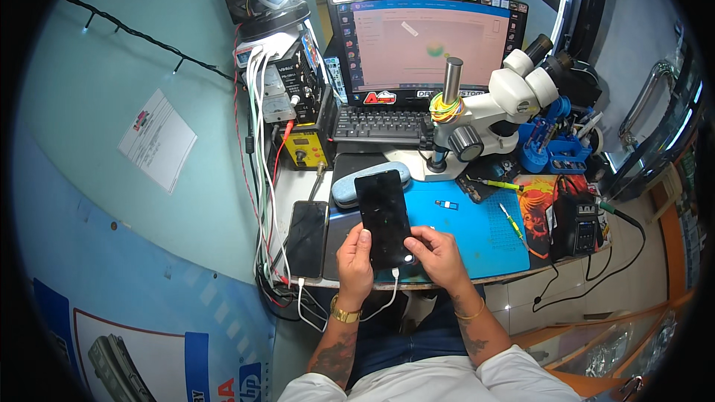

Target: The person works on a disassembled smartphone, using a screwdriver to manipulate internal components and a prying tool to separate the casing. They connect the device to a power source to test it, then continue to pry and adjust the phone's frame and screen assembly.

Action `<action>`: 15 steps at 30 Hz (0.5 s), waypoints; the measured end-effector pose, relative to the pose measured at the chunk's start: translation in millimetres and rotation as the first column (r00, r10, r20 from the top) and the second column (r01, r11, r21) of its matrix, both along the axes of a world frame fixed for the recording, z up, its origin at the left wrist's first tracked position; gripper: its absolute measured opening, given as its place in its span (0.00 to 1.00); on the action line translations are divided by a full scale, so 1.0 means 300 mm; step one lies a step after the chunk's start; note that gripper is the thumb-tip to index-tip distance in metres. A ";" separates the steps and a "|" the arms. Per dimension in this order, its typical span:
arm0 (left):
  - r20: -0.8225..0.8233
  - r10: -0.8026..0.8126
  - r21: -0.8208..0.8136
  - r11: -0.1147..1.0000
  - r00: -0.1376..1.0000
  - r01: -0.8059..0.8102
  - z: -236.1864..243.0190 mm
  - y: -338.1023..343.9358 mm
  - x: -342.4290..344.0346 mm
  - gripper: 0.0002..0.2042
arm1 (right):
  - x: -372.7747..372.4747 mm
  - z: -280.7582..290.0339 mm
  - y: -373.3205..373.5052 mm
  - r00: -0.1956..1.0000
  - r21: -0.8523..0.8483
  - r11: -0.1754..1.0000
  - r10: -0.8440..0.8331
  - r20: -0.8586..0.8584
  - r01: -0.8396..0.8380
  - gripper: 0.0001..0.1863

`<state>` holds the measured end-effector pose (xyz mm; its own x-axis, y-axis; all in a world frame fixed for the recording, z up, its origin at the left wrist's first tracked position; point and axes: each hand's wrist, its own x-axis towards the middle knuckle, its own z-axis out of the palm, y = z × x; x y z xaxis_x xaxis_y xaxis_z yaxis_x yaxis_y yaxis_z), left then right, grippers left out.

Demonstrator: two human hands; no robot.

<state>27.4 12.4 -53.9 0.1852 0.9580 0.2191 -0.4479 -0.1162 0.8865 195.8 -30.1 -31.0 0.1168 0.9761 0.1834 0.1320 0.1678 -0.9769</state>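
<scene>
A black smartphone [383, 216] with a dark screen is held upright between both my hands, above the front of the bench. My left hand [355, 264] grips its lower left edge, thumb along the side. My right hand [439, 257] closes on the lower right corner, its thumb over the front near a small bright spot. A white charging cable [395, 274] hangs from the phone's bottom end. To the left, a second dark phone [307, 238] lies on the bench with a white cable at its lower end.
Behind the phone lie a light blue case [356, 192] and a blue mat [477, 242] with a green-handled tool [511, 223]. A microscope [484, 119] stands before the monitor [432, 45] and keyboard [380, 125]. Yellow-fronted equipment [304, 147] sits left; a black device [581, 227] sits right.
</scene>
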 end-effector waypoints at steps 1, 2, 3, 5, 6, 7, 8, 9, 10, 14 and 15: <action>0.010 -0.003 -0.001 1.000 1.000 0.003 0.003 0.000 0.002 0.18 | 0.001 0.001 -0.001 1.000 -0.001 1.000 0.001 -0.001 -0.001 0.13; 0.010 -0.002 -0.002 1.000 1.000 0.002 0.005 0.002 0.003 0.18 | 0.002 0.003 0.001 1.000 -0.003 1.000 0.004 0.012 -0.004 0.13; 0.001 0.006 0.003 1.000 1.000 -0.006 0.004 0.003 0.002 0.18 | 0.003 0.003 0.000 1.000 -0.010 1.000 0.004 0.025 -0.004 0.13; -0.009 0.011 0.002 1.000 1.000 -0.011 -0.005 0.002 -0.001 0.18 | -0.002 -0.001 0.001 1.000 -0.021 1.000 0.001 0.014 -0.001 0.13; -0.003 0.009 -0.002 1.000 1.000 -0.009 -0.006 0.004 -0.004 0.17 | -0.004 0.000 0.004 1.000 -0.020 1.000 0.003 0.002 -0.003 0.13; 0.002 0.007 -0.006 1.000 1.000 -0.007 -0.007 0.005 -0.006 0.17 | -0.004 0.000 0.003 1.000 -0.019 1.000 0.003 0.001 -0.002 0.13; 0.001 0.007 -0.006 1.000 1.000 -0.007 -0.005 0.003 -0.005 0.17 | -0.003 0.000 0.002 1.000 -0.017 1.000 0.004 0.008 -0.003 0.13; 0.008 0.008 -0.008 1.000 1.000 -0.008 -0.002 0.001 -0.003 0.17 | -0.002 0.001 0.003 1.000 -0.014 1.000 0.005 0.016 -0.005 0.13; 0.016 0.010 -0.011 1.000 1.000 -0.010 0.001 -0.001 -0.002 0.17 | -0.002 0.001 0.003 1.000 -0.013 1.000 0.005 0.015 -0.005 0.13; 0.013 0.004 -0.010 1.000 1.000 -0.004 0.000 0.001 -0.003 0.17 | -0.006 0.014 0.000 1.000 -0.022 1.000 0.002 0.001 -0.002 0.12; 0.007 0.001 -0.011 1.000 1.000 -0.001 -0.001 0.001 -0.004 0.17 | -0.007 0.019 -0.001 1.000 -0.024 1.000 -0.005 -0.012 0.004 0.11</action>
